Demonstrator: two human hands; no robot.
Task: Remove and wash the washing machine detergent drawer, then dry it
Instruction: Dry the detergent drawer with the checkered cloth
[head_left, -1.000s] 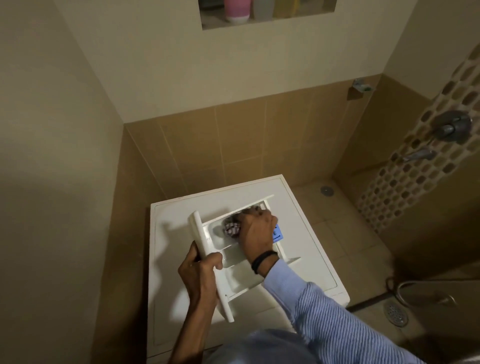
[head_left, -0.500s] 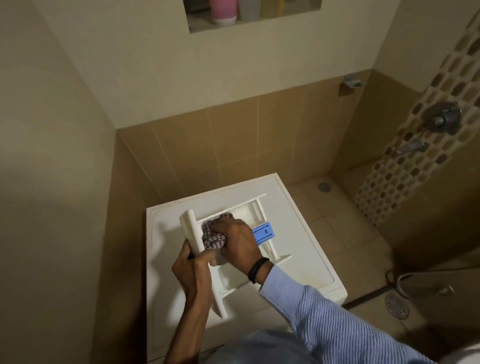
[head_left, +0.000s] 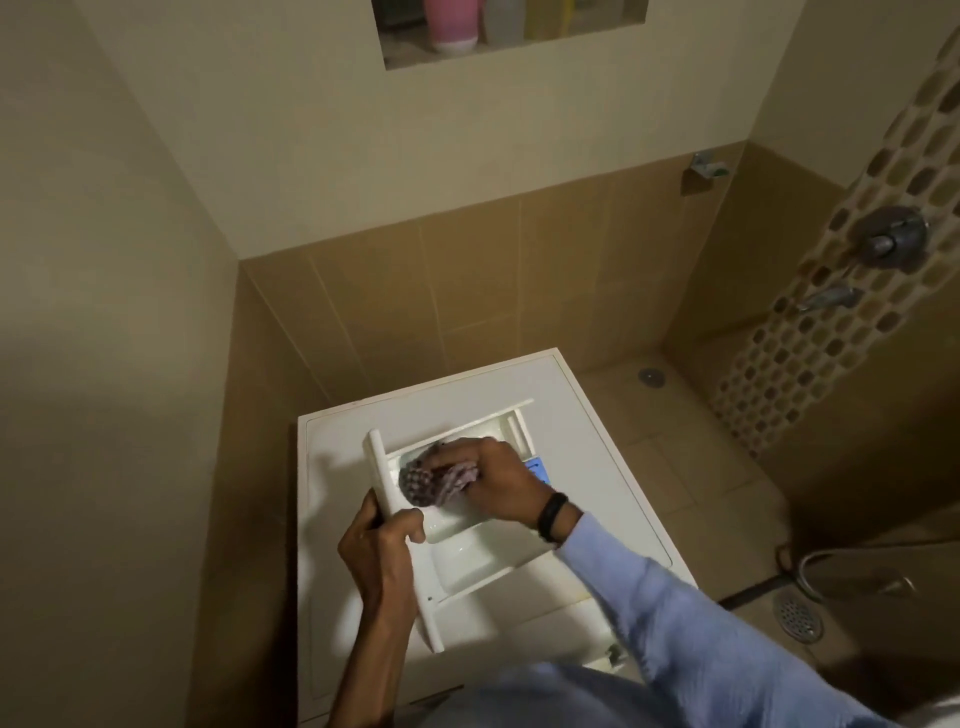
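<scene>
The white detergent drawer lies on top of the white washing machine, its front panel to the left. My left hand grips that front panel from the left side. My right hand holds a bunched checked cloth and presses it into the drawer's far-left compartment, close to the front panel. A blue insert of the drawer shows just past my right hand, partly hidden by it.
The machine stands in a tiled corner with walls to the left and behind. A shower tap and spout are on the right wall. Floor drains lie on the tiled floor to the right. Bottles stand in a wall niche above.
My right hand has swept the cloth from the drawer's middle toward the front panel on the left. The left hand keeps its grip on the panel. The camera view shifted slightly.
</scene>
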